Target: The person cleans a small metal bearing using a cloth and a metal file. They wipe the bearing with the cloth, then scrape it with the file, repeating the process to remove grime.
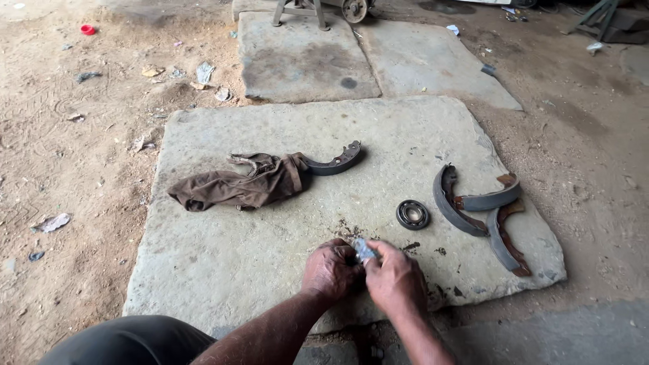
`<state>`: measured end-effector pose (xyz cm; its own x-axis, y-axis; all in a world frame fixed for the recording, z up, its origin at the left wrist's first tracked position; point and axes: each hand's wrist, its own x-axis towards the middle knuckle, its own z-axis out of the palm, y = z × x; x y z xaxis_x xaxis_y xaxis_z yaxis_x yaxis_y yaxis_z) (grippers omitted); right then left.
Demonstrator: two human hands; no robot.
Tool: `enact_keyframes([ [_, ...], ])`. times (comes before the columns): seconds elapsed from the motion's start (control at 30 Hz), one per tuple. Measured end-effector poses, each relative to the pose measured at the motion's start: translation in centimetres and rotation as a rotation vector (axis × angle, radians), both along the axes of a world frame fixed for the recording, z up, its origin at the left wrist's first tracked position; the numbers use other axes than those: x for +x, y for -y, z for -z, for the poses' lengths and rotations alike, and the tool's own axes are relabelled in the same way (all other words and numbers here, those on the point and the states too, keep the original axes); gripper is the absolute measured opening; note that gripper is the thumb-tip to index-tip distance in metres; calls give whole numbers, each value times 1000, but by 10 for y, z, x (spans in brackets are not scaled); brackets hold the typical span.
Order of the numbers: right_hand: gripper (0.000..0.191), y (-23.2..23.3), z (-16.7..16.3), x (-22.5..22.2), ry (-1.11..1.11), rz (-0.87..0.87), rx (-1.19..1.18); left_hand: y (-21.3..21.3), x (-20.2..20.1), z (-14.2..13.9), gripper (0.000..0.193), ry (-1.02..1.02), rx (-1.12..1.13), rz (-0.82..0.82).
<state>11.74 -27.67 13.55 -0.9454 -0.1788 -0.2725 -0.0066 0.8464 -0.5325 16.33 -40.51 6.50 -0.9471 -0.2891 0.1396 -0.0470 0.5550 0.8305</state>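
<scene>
— Where both hands meet, what's pinched?
— A small grey piece, pressed between left hand and right hand fingertips, above the stone slab.
— Nearby?
— A round bearing just beyond; brake shoes right.

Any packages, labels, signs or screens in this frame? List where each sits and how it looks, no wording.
No signs or screens show.
small bluish-grey packet or wrapper: pinched between the left hand and right hand at the near edge of the stone slab; crumpled, too small to tell more.
scraps of wrapper litter: on the dirt beyond the slab, upper left; pale, flat, torn.
</scene>
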Motion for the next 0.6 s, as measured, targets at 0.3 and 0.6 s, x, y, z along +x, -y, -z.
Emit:
enact_keyframes([
  [0.3, 35, -3, -3, 0, -73, -77, 48, 2, 2, -3, 25, 22, 26, 14],
  [0.6, 32, -25, 66, -33, -16, 107, -211, 0, 3, -8, 26, -49, -12, 35],
])
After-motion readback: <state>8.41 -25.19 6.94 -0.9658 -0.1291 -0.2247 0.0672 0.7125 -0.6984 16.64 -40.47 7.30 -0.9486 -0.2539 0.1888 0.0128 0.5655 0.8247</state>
